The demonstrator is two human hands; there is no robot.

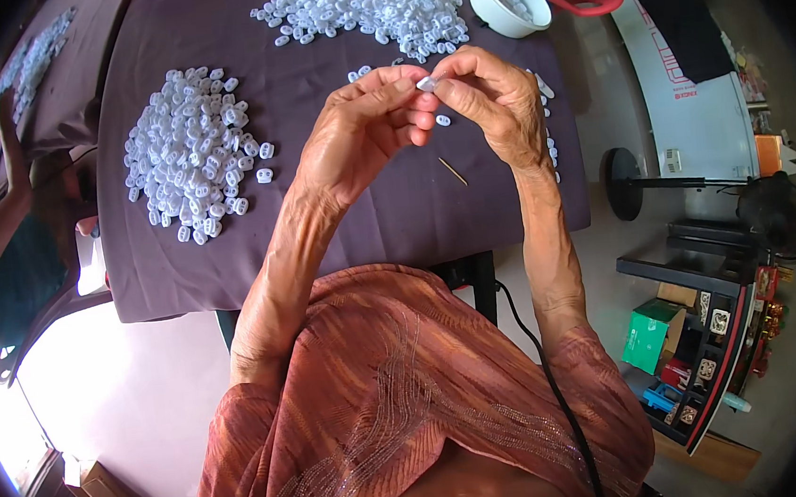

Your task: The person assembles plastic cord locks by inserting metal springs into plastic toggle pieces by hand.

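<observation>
Left hand [354,129] and right hand [504,111] pinch small white plastic piece [426,84] above dark-purple cloth-covered tabletop [358,228], seemingly mid-work. White oval-piece heap [186,153] near left edge, larger white heap [386,3] toward far edge; finished share unclear.

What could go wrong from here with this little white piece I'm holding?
The small white plastic-looking piece is held only in a pinch between the left hand and right hand, so it might slip onto the dark purple-brown cloth.
The left forearm passes close to the rounded heap of small white pieces, and could brush some aside.
The thin tan stick lies loose between the forearms, so it might get knocked away.
</observation>
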